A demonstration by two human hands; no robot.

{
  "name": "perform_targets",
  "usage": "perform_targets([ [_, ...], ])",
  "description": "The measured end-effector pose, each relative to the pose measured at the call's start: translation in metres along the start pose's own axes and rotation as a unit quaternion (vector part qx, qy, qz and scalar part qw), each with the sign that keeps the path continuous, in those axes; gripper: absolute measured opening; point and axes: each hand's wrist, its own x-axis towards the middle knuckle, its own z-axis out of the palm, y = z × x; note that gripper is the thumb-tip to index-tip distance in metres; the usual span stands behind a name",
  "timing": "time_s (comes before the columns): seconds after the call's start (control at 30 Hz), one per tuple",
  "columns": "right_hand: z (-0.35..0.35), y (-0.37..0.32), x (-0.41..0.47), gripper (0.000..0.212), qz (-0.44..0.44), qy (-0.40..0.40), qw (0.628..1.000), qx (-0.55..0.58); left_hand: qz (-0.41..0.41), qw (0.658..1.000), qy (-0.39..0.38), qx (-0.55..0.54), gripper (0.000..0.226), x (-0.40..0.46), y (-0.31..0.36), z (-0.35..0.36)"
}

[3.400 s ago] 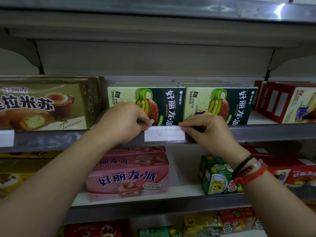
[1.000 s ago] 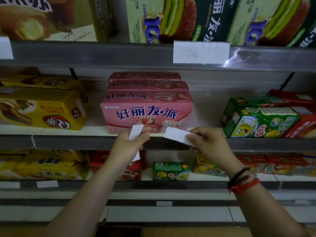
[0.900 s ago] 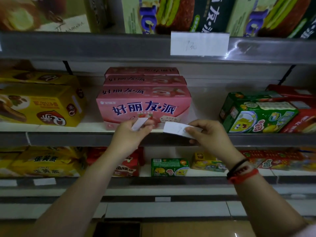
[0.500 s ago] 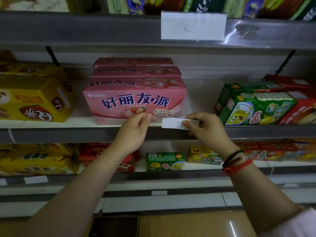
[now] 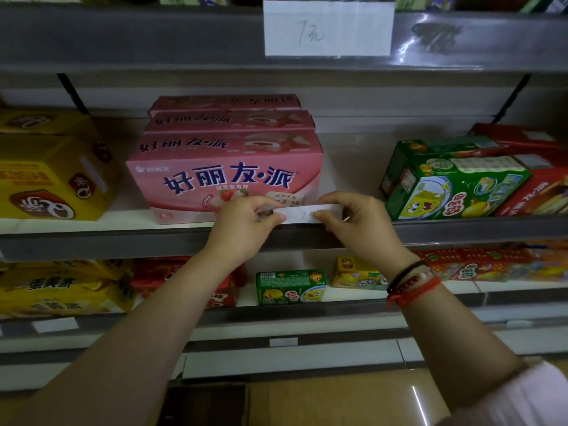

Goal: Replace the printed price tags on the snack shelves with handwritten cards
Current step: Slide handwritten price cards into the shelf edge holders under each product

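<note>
A white handwritten card point(image 5: 302, 214) with a pencilled "7" lies along the top of the middle shelf's grey front rail point(image 5: 123, 242), just below the pink snack box point(image 5: 226, 176). My left hand point(image 5: 242, 224) pinches its left end and my right hand point(image 5: 358, 221) pinches its right end. Whether my left hand still holds other paper is hidden. One shelf up, another handwritten card point(image 5: 328, 27) sits in the rail's clear strip.
Yellow boxes point(image 5: 49, 176) stand left of the pink ones, green and red boxes point(image 5: 455, 179) to the right. The lower shelf holds a small green box point(image 5: 290, 286), yellow packs and red packs. A small white tag point(image 5: 55, 324) sits on the lower rail.
The view dropped from the upper shelf to the middle one. My right hand brought the card up to the middle rail, and my left hand moved in to take its left end.
</note>
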Motion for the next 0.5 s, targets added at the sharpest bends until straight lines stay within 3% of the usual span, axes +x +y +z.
perform_targets([
  [0.5,0.001,0.017,0.003,0.012,0.034,-0.008,0.996,0.081,-0.006,0.999,-0.039,0.005,0.027,0.011,-0.01,0.001],
])
